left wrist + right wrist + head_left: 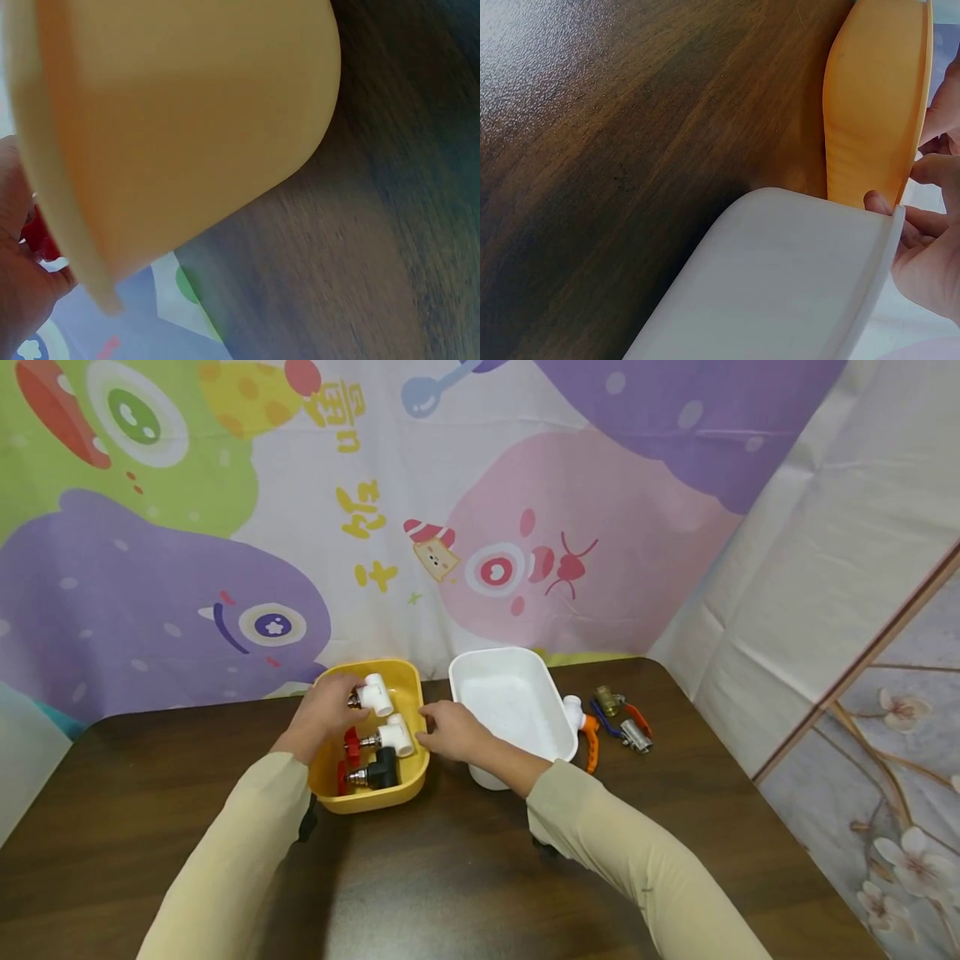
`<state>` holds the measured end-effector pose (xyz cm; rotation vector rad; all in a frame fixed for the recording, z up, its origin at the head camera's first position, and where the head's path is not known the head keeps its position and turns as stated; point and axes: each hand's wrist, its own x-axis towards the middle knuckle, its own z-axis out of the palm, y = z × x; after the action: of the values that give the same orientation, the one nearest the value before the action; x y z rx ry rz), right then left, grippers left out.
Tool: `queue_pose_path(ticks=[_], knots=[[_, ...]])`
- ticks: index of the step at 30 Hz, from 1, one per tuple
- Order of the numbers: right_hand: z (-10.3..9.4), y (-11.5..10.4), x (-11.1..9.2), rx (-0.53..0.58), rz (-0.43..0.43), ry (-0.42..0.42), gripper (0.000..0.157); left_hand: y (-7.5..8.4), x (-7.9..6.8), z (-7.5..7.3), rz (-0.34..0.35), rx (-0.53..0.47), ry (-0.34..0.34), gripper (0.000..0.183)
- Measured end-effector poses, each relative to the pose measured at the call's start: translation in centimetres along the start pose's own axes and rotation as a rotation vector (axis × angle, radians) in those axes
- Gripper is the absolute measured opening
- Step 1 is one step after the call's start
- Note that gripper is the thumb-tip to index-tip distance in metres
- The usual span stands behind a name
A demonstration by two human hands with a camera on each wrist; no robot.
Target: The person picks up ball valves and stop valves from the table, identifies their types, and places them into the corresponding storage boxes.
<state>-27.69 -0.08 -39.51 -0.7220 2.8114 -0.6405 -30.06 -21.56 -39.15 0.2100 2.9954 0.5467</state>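
Note:
In the head view my left hand [326, 710] reaches over the yellow basin [408, 789] and grips a white plastic pipe valve [377, 695] by its handle end. The handle [39, 234] shows red between the fingers in the left wrist view. Below it in the basin lie a second white valve [395, 735] with a red handle and a black valve [381, 768], also red-handled. My right hand [456, 732] is at the basin's right rim, fingers loosely bent around the edge, with no valve in it.
A white basin [513, 693] stands close beside the yellow one, under my right forearm. To its right lie a white valve with an orange handle [591, 739] and metal valves [636, 735] with red and blue levers. A printed cloth [375, 610] hangs behind the table.

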Motion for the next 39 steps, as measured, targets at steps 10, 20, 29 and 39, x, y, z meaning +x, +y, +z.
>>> queue_pose_path(ticks=[10,20,29,39], knots=[[-0.02,0.02,-0.07,0.018,-0.005,-0.004,0.048,0.00,0.00,0.37,0.024,0.028,0.021,0.047],[-0.04,0.03,-0.07,0.019,0.003,-0.004,0.047,-0.02,0.11,0.61,0.024,0.064,0.053,0.046],[-0.19,0.06,-0.13,0.020,-0.013,-0.001,0.046,0.12,0.45,0.82,0.004,0.074,0.046,0.047],[-0.03,0.09,-0.10,0.015,-0.015,-0.004,0.047,0.31,0.53,0.64,-0.024,0.053,0.007,0.044]])
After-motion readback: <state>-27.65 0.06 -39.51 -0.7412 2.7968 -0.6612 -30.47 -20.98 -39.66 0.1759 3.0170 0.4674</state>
